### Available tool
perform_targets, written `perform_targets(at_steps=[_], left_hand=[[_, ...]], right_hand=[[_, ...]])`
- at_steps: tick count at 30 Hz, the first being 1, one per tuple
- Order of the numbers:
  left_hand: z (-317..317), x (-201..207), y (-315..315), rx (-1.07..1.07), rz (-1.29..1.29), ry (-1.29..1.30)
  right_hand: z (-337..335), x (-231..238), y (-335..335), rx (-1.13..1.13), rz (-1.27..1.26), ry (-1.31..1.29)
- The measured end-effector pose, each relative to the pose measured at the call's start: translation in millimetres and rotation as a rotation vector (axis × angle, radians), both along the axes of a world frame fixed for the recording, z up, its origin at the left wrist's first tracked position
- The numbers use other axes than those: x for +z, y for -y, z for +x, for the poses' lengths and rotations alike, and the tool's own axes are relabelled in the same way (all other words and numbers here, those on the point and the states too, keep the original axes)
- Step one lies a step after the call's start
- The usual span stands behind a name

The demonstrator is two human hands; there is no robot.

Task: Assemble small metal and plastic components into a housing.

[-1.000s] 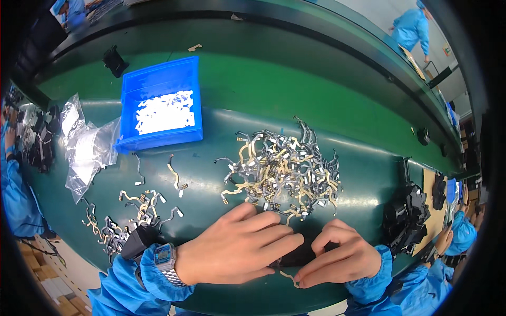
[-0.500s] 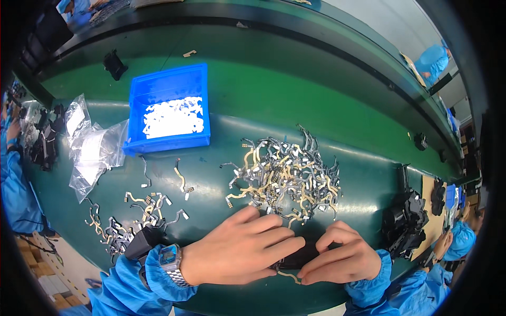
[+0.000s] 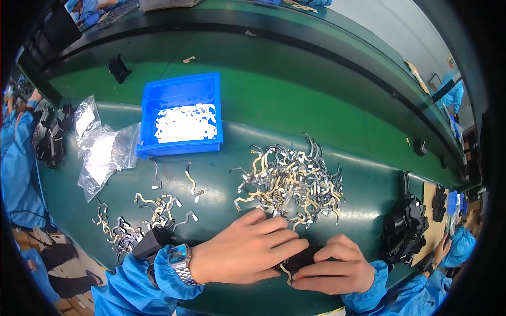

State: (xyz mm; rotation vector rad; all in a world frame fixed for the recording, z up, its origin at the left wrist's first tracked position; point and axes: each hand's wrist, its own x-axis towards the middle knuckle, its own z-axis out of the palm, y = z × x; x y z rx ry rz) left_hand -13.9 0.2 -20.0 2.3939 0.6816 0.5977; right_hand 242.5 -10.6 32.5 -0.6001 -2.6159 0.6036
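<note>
My left hand (image 3: 253,247), with a watch on its wrist, lies palm down with bent fingers on a black plastic part (image 3: 302,256). That part sits between my hands and is mostly hidden by them. A short yellowish cable (image 3: 285,272) comes out from under my left fingertips. At its free end, the thumb and index finger of my right hand (image 3: 337,266) are pinched together. Just beyond my hands is a large heap of short grey and yellowish cables (image 3: 290,181) with small connectors. A smaller cluster of the same cables (image 3: 158,208) lies left of my left hand.
A blue bin (image 3: 182,149) of small white pieces stands beyond the left cluster, beside clear plastic bags (image 3: 105,152). Black plastic parts (image 3: 406,226) are piled at the right. Another black part (image 3: 150,242) lies by my left sleeve. Co-workers in blue sit at both sides.
The whole view has shifted slightly, so the bench sits a little lower and further right. My right fingertips and the cable end have moved slightly left, closer to my left hand.
</note>
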Motion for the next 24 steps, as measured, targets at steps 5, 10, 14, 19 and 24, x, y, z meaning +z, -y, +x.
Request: perform_targets(at_steps=[5,10,14,19,24], left_hand=[[0,0,0,0.003,-0.002,-0.004],[1,1,-2,-0.013,0.003,-0.003],[1,1,0,0.001,-0.001,-0.006],[-1,2,2,0.006,-0.022,-0.028],[-9,12,-8,0.006,-0.076,0.047]], right_hand=[[2,-4,5,-0.090,0.048,-0.059],[2,-4,9,-0.184,0.040,-0.020],[-7,-12,9,-0.118,0.076,-0.044],[-8,-15,9,-0.170,0.031,-0.055],[-7,-16,8,-0.144,-0.036,-0.044]])
